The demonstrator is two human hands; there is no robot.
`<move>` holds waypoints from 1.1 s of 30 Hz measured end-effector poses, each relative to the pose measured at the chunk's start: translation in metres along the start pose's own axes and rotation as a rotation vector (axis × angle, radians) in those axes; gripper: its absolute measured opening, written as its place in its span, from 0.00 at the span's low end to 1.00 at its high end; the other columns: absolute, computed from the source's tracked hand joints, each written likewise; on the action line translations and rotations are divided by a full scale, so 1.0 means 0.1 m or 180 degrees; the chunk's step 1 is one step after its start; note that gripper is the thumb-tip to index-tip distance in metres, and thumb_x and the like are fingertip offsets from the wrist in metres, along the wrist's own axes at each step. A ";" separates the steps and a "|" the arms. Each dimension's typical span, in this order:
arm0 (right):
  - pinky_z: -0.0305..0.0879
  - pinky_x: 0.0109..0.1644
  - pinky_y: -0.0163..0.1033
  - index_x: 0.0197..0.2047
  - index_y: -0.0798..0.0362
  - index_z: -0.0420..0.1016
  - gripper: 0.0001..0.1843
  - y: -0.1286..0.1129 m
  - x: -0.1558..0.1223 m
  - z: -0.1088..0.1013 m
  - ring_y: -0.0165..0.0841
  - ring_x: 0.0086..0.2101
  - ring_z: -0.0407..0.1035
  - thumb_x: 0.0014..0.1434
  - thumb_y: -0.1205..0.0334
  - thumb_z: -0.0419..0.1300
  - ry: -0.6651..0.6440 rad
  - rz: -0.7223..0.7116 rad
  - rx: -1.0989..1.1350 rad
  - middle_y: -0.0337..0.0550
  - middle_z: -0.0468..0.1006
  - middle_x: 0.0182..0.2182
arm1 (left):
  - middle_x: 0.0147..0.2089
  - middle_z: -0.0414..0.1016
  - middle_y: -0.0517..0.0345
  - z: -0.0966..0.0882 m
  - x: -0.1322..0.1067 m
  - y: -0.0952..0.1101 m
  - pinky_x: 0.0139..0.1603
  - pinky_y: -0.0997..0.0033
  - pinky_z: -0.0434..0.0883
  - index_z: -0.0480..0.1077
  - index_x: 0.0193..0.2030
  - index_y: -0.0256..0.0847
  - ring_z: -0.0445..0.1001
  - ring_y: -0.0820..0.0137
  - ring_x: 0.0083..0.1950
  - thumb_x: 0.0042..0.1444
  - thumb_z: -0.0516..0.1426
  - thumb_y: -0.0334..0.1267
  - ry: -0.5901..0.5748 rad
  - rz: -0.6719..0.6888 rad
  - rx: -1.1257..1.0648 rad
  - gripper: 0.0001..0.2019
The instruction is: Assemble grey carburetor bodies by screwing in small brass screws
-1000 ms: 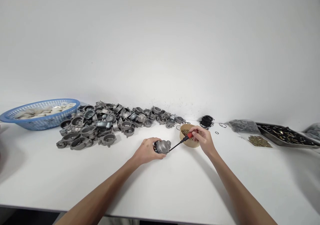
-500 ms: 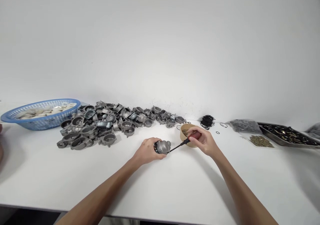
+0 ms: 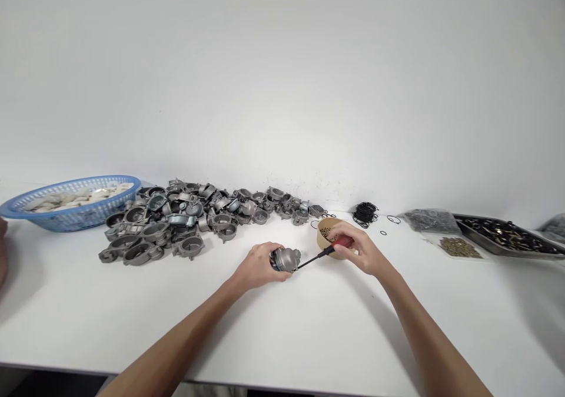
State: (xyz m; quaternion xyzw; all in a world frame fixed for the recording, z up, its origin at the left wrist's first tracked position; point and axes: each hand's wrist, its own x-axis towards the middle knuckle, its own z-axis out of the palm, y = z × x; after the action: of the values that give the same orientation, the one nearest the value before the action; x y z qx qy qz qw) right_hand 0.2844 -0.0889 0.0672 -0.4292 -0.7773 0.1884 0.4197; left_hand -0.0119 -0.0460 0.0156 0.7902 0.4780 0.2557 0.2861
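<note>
My left hand [image 3: 261,266] is closed around a grey metal carburetor-like part [image 3: 286,260], holding it just above the white table. My right hand [image 3: 359,248] grips a screwdriver [image 3: 332,248] by its red and black handle. The shaft points left and down, and its tip meets the lower right edge of the metal part; the exact contact spot is too small to make out. Behind the right hand stands a tan bowl [image 3: 324,230] with small brass-coloured screws in it, partly hidden by the fingers.
Grey cast bowls [image 3: 189,247] lie heaped at left and centre, beside a blue basket [image 3: 70,211] of pale pieces. Black rings [image 3: 365,213] sit near the wall. At right are a bag [image 3: 431,221], brass pieces [image 3: 459,247] and a metal tray [image 3: 483,242]. Another person's arm [image 3: 2,255] shows far left.
Both hands keep the same grip, and the screwdriver stays at the metal part. The whole view has shifted very slightly; nothing was let go.
</note>
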 end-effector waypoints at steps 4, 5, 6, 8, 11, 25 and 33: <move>0.63 0.28 0.37 0.38 0.50 0.76 0.11 0.02 0.01 0.00 0.33 0.27 0.67 0.62 0.51 0.61 0.0122 0.0161 0.0066 0.44 0.77 0.32 | 0.58 0.75 0.52 -0.01 0.00 0.01 0.54 0.62 0.73 0.74 0.56 0.44 0.73 0.50 0.56 0.40 0.69 0.50 -0.0046 -0.0004 -0.0026 0.34; 0.60 0.26 0.36 0.35 0.50 0.76 0.12 0.02 0.01 0.00 0.31 0.24 0.64 0.63 0.51 0.60 0.0160 0.0260 -0.0017 0.43 0.76 0.29 | 0.58 0.75 0.52 -0.02 0.00 0.01 0.54 0.63 0.73 0.74 0.56 0.44 0.73 0.50 0.56 0.40 0.69 0.49 -0.0055 0.0009 -0.0047 0.34; 0.56 0.24 0.36 0.32 0.50 0.76 0.14 0.03 0.01 0.01 0.30 0.22 0.61 0.64 0.51 0.59 0.0173 0.0331 -0.0094 0.42 0.75 0.26 | 0.57 0.75 0.52 -0.02 0.01 0.01 0.53 0.63 0.73 0.74 0.56 0.44 0.73 0.50 0.56 0.40 0.69 0.49 -0.0064 0.0026 -0.0065 0.34; 0.54 0.24 0.36 0.30 0.51 0.76 0.17 0.03 0.00 0.01 0.29 0.21 0.59 0.66 0.50 0.57 0.0095 0.0335 -0.0131 0.42 0.74 0.25 | 0.57 0.76 0.52 -0.02 0.01 0.00 0.52 0.63 0.73 0.74 0.56 0.43 0.73 0.49 0.56 0.40 0.69 0.49 -0.0070 0.0057 -0.0074 0.34; 0.62 0.28 0.37 0.37 0.50 0.77 0.13 0.03 -0.01 0.00 0.33 0.27 0.67 0.64 0.50 0.60 -0.0144 0.0161 0.0286 0.45 0.76 0.31 | 0.57 0.76 0.52 -0.02 0.01 0.00 0.51 0.63 0.74 0.74 0.56 0.43 0.74 0.50 0.56 0.40 0.69 0.50 -0.0061 0.0083 -0.0023 0.34; 0.59 0.19 0.34 0.29 0.53 0.71 0.15 0.01 0.05 0.09 0.30 0.18 0.65 0.57 0.51 0.65 -0.0034 0.0908 0.0870 0.38 0.71 0.18 | 0.53 0.76 0.52 -0.05 0.07 -0.07 0.49 0.64 0.73 0.75 0.52 0.43 0.75 0.56 0.50 0.40 0.69 0.51 -0.0206 0.0319 -0.0247 0.30; 0.61 0.21 0.35 0.30 0.53 0.73 0.14 0.15 0.01 -0.16 0.30 0.19 0.64 0.58 0.51 0.65 0.0668 0.0807 0.1117 0.38 0.71 0.18 | 0.50 0.76 0.56 -0.11 0.05 -0.04 0.42 0.67 0.71 0.73 0.53 0.47 0.74 0.63 0.42 0.42 0.68 0.55 -0.0474 0.0206 -0.0358 0.31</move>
State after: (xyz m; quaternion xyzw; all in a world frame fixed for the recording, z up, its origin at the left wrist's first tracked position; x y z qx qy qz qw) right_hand 0.3048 -0.0808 0.0673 -0.4610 -0.6247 0.3261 0.5394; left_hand -0.0201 -0.0371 0.0214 0.8047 0.4145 0.2318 0.3563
